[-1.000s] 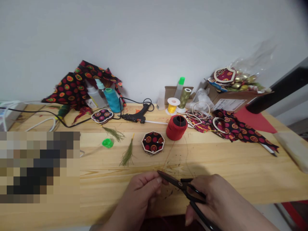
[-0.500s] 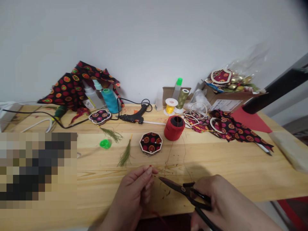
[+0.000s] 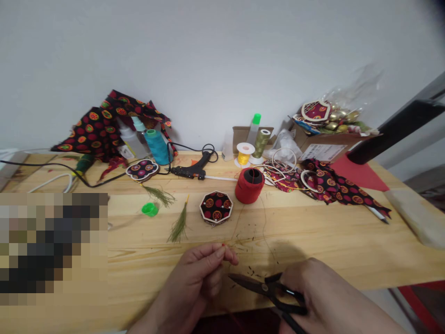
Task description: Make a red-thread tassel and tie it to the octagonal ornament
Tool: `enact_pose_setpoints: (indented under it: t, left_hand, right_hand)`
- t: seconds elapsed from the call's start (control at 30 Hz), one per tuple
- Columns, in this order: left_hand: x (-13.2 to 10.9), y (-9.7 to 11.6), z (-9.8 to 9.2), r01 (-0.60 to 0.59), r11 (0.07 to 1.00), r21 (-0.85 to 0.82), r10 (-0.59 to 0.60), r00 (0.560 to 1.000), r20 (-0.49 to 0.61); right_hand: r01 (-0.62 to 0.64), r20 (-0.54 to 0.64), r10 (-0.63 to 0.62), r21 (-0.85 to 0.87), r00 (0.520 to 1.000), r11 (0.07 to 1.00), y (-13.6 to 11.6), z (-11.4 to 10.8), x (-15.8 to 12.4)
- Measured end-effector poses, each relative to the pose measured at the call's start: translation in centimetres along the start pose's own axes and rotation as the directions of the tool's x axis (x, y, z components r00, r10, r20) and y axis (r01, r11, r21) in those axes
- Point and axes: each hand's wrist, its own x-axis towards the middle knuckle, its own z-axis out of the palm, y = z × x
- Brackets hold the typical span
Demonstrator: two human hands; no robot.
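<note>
My left hand [image 3: 203, 278] is closed in a pinch on a thin red thread [image 3: 243, 222] near the front of the wooden table [image 3: 347, 250]. The thread runs up to a red thread spool [image 3: 248, 185]. My right hand [image 3: 323, 297] grips black scissors [image 3: 264, 288], blades closed and pointing left, just below and right of the left fingertips. An octagonal ornament [image 3: 216, 207] covered in dark patterned fabric lies beyond my hands.
A glue gun [image 3: 194, 169], teal spool [image 3: 155, 146], yellow spool [image 3: 243, 154], bottles, patterned fabric [image 3: 104, 125] and a cardboard box [image 3: 333, 139] line the back. Green tassels [image 3: 179, 222], a green cap [image 3: 149, 209] and fabric scraps with rings [image 3: 327, 183] lie on the table.
The scissors have dropped down and away from the left fingertips. My left hand stayed pinched on the thread and lifted slightly.
</note>
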Motion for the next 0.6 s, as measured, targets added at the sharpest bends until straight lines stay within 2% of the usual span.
enact_pose_setpoints:
  t: [0.1, 0.17, 0.27, 0.33, 0.4, 0.5, 0.6]
  left_hand:
    - [0.0, 0.0, 0.0, -0.006, 1.000, -0.020, 0.006, 1.000, -0.010]
    - [-0.1, 0.0, 0.1, -0.004, 1.000, -0.021, 0.003, 1.000, -0.020]
    - [-0.2, -0.1, 0.2, -0.006, 1.000, -0.023, 0.006, 0.999, -0.037]
    - [-0.2, -0.2, 0.2, -0.012, 1.000, -0.011, 0.011, 0.999, -0.049]
    - [-0.2, -0.3, 0.1, -0.013, 1.000, 0.004, 0.013, 0.998, -0.058]
    - [-0.1, -0.5, 0.1, -0.014, 1.000, 0.014, 0.015, 0.998, -0.068]
    - [-0.1, -0.5, 0.1, -0.017, 1.000, 0.013, 0.018, 0.997, -0.077]
  right_hand:
    - [-0.029, -0.085, 0.017, -0.135, 0.996, 0.990, 2.0, -1.0, -0.6]
    - [-0.124, -0.222, 0.065, -0.263, 0.973, 0.957, 3.7, -2.2, -0.8]
    - [-0.370, -0.444, 0.182, -0.386, 0.878, 0.845, 6.1, -4.1, -0.6]
    - [-0.499, -0.531, 0.245, -0.410, 0.811, 0.764, 7.4, -4.9, -0.3]
    - [-0.529, -0.570, 0.239, -0.419, 0.786, 0.738, 8.4, -5.4, -0.1]
    - [-0.503, -0.591, 0.190, -0.426, 0.784, 0.752, 9.4, -5.5, 0.1]
    - [-0.515, -0.616, 0.163, -0.452, 0.770, 0.728, 10.1, -5.2, 0.2]
